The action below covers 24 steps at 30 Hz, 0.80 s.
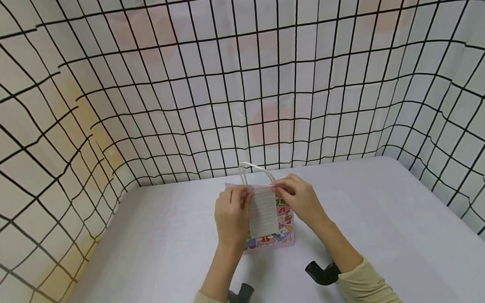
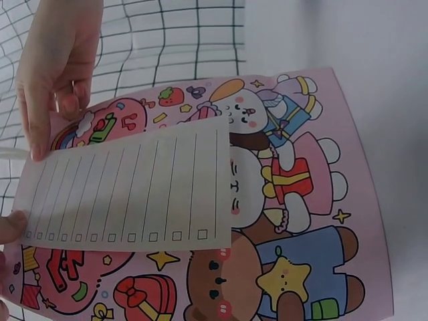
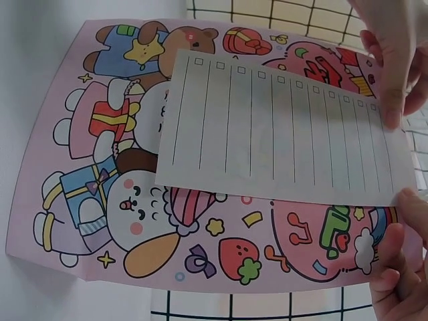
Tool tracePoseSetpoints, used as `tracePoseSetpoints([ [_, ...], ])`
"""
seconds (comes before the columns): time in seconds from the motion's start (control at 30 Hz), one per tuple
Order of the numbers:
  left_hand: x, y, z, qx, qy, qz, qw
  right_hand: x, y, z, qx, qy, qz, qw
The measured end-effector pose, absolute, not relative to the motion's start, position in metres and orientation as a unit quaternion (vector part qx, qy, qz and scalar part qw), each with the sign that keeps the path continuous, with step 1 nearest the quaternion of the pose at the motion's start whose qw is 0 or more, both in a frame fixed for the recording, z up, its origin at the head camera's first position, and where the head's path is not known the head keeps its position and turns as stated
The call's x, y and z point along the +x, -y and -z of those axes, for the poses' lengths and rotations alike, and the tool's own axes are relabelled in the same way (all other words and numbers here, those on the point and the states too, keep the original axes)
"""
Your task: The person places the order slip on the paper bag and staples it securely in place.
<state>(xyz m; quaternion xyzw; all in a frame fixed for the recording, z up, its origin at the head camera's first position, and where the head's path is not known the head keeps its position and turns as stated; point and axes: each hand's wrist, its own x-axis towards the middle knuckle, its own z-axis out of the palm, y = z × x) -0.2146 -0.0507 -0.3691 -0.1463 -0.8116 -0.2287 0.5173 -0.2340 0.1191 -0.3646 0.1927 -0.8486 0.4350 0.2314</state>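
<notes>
A pink paper gift bag (image 1: 288, 236) with cartoon animals printed on its front stands on the table, its white cord handle (image 1: 255, 164) rising above the top edge. Against that front lies a white lined checklist sheet (image 1: 264, 212) with a row of small boxes, its free end lifted slightly off the bag (image 2: 348, 234). My left hand (image 1: 231, 215) pinches the sheet at its upper left corner. At the upper right corner my right hand (image 1: 305, 200) pinches it by the bag's rim. Whether the fingers also grip the bag wall is hidden.
A white table (image 1: 165, 249) spreads around the bag. White walls with a black grid net (image 1: 205, 93) enclose its back and sides. Black curved mounts sit at the left wrist (image 1: 241, 297) and right wrist (image 1: 322, 274), below the bag.
</notes>
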Motion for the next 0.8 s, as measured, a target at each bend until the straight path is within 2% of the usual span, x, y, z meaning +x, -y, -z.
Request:
tracePoseSetpoints([
  [0.27, -0.217, 0.055, 0.374, -0.123, 0.81, 0.301, 0.488, -0.234, -0.119, 0.365, 0.198, 0.843, -0.435, 0.249],
  [0.43, -0.222, 0.059, 0.379, -0.11, 0.803, 0.389, 0.439, -0.233, -0.118, 0.363, 0.193, 0.843, -0.438, 0.244],
  [0.53, -0.228, 0.062, 0.383, -0.107, 0.797, 0.45, 0.388, -0.232, -0.118, 0.363, 0.189, 0.846, -0.437, 0.242],
  [0.8, -0.238, 0.07, 0.39, -0.105, 0.767, 0.597, 0.21, -0.234, -0.119, 0.364, 0.186, 0.846, -0.44, 0.238],
])
